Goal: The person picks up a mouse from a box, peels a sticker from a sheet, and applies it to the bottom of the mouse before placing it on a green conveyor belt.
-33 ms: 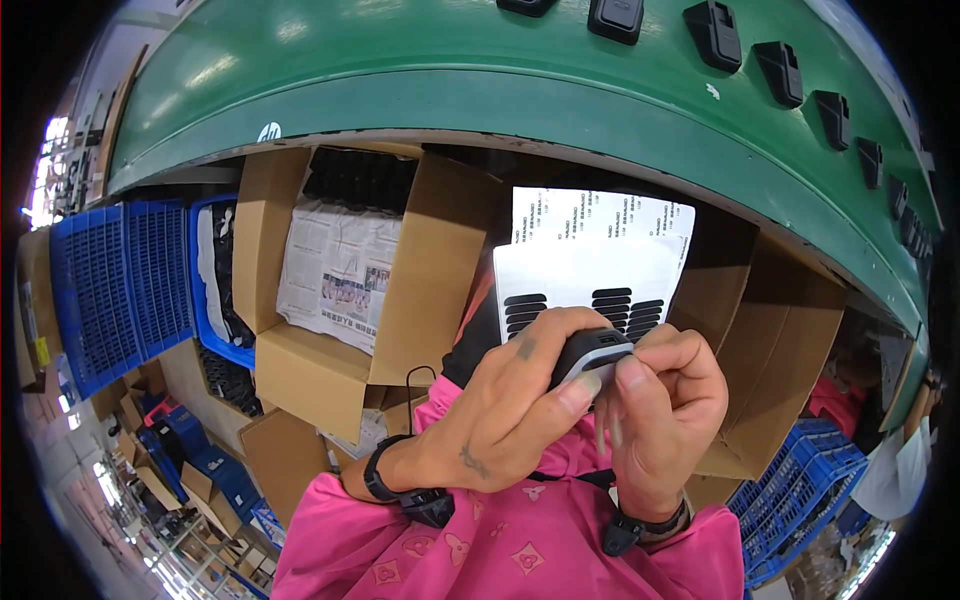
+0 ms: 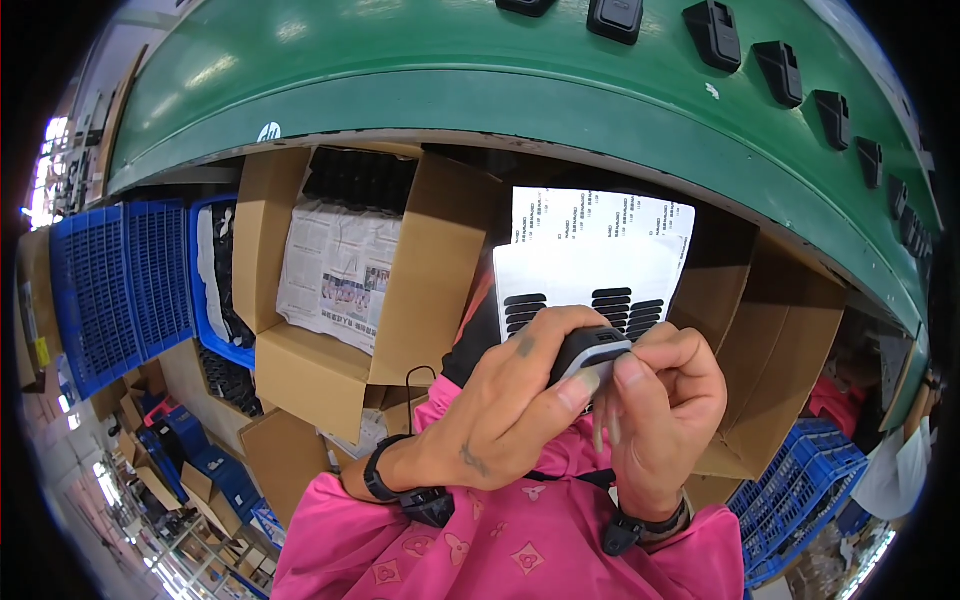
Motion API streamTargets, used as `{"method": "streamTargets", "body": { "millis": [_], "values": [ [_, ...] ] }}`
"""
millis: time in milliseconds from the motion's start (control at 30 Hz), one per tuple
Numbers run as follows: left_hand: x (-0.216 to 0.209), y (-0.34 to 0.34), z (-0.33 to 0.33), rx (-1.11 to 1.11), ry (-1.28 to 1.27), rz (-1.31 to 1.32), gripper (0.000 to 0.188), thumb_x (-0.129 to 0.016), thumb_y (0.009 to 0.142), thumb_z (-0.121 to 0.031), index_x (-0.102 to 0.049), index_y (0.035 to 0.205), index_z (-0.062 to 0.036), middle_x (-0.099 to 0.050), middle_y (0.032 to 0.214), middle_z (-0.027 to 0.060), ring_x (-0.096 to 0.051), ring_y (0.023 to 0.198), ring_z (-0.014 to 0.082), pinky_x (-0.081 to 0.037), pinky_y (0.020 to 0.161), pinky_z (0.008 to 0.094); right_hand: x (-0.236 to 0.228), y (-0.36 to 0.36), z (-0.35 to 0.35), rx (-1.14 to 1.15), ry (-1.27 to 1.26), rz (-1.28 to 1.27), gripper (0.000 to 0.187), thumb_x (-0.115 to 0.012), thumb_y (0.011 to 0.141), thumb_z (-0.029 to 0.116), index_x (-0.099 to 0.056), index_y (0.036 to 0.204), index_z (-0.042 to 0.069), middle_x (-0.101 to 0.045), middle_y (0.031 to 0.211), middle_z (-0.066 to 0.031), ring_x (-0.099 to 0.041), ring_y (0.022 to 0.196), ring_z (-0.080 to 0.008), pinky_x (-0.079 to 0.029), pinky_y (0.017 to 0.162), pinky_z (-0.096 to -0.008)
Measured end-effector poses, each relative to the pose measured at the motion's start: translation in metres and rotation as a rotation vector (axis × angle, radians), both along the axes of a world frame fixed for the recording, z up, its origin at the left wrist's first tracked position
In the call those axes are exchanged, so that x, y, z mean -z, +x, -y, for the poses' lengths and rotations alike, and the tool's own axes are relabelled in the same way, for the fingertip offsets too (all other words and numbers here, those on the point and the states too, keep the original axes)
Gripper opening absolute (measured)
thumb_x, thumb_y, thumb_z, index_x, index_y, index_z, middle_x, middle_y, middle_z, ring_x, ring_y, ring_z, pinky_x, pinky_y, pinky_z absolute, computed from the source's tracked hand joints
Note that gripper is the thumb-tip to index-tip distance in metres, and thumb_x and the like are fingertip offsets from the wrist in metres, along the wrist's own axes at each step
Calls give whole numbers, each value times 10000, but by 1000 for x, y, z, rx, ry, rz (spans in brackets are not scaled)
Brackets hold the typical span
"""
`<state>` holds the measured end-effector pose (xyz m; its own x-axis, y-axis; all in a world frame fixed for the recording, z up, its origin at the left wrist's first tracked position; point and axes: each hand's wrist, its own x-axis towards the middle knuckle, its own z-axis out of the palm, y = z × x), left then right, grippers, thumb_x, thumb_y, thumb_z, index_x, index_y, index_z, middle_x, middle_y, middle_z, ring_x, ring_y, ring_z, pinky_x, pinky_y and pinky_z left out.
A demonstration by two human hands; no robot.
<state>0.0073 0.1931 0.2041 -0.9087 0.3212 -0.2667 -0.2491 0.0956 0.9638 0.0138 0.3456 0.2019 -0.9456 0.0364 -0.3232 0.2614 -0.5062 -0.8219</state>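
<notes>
My left hand (image 2: pixel 505 405) is wrapped round a small black plastic housing (image 2: pixel 592 350) with a grey rim, its thumb lying along the near edge. At the right end of that housing, the thumb and forefinger of my right hand (image 2: pixel 665 405) are pinched together. Whatever lies between those right fingertips, if anything, is hidden. Just beyond both hands, a white backing sheet (image 2: pixel 580 262) with rows of black oblong stickers (image 2: pixel 612 299) rests near my lap. Its lower part is covered by my hands.
Several black plastic housings (image 2: pixel 712 36) stand along the green workbench (image 2: pixel 400 95). An open carton (image 2: pixel 440 260) with newspaper (image 2: pixel 335 265) and black parts is left of the sheet; another carton (image 2: pixel 785 350) is to the right. Blue crates (image 2: pixel 125 290) stand farther left.
</notes>
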Motion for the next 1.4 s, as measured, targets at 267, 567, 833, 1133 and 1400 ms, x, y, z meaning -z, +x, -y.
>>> {"method": "streamTargets", "body": {
  "millis": [267, 567, 833, 1133, 1400],
  "values": [
    [-4, 5, -1, -168, 384, 389, 553, -397, 910, -415, -414, 1228, 38, -571, 1029, 138, -592, 875, 178, -492, 768, 295, 4, -3, -6, 1, -110, 69, 75, -539, 909, 19, -492, 904, -39, -566, 763, -94, -552, 582, -97, -518, 511, -262],
    [2, 1, 5, -109, 527, 429, 589, -475, 873, -429, -385, 1256, 8, -558, 1055, 134, -594, 892, 189, -492, 772, 303, -8, -17, -3, -177, 129, 87, 60, -573, 897, 18, -531, 895, -25, -587, 712, -49, -518, 564, -49, -406, 493, -188],
    [38, 2, 22, -236, 263, 115, 323, -438, 991, -319, -538, 1013, -13, -522, 899, 26, -456, 849, 75, -392, 762, 231, 2, -28, 19, -384, 406, -11, 90, -613, 879, 38, -538, 902, -6, -573, 756, -24, -539, 597, -71, -455, 544, -194],
    [162, 17, 171, -961, 504, 426, 406, -388, 1008, -404, -539, 1141, -51, -616, 917, 79, -633, 697, 172, -546, 533, 332, 17, -147, 96, -495, 1272, -1086, 140, -692, 776, 24, -574, 848, 1, -541, 755, -122, -536, 679, -288, -431, 615, -371],
    [290, -12, 264, -654, -370, 490, 613, -768, 772, -390, -473, 1129, 13, -611, 890, 201, -644, 850, 315, -524, 740, 414, 30, -183, 121, -582, 1371, -1155, 192, -712, 757, 27, -562, 875, 9, -437, 716, -92, -440, 636, -223, -360, 570, -342]
  ]
}}
